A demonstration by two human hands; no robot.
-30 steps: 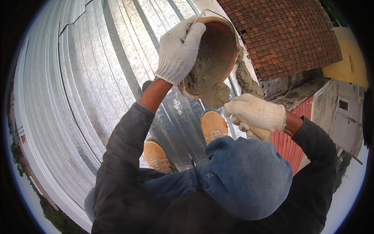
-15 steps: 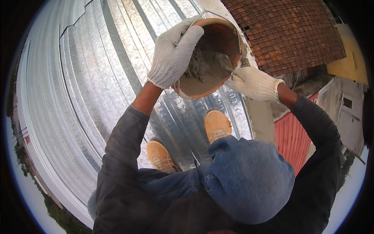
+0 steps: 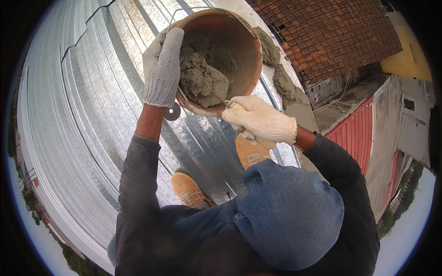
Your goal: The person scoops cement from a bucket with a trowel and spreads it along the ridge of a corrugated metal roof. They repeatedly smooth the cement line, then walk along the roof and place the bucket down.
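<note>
A tilted orange-brown bucket [image 3: 251, 62] with a wire handle [image 3: 239, 19] hangs above the metal sheeting, its mouth toward me. My left hand [image 3: 163, 69], in a mortar-smeared knit glove, is closed on the bucket's left rim. Inside lies a lump of wet grey mortar [image 3: 200, 78]. At the near rim, my right hand [image 3: 263, 120], gloved too, is closed round the pale handle of a trowel [image 3: 236, 106]. The trowel's blade reaches into the bucket and is mostly hidden under mortar.
Ribbed metal sheeting [image 3: 96, 119] lies under my tan shoes [image 3: 186, 188]. Along its right edge runs a concrete ledge with fresh mortar [image 3: 287, 85]. Beyond are a tiled roof [image 3: 331, 37] and a red corrugated panel [image 3: 352, 133], lower down. A grey disc [image 3: 172, 112] shows beside the bucket.
Both hands and the bucket have moved left. The bucket's mouth faces me more, and a mortar lump now sits heaped over the trowel blade. Mortar on the ledge has come into view.
</note>
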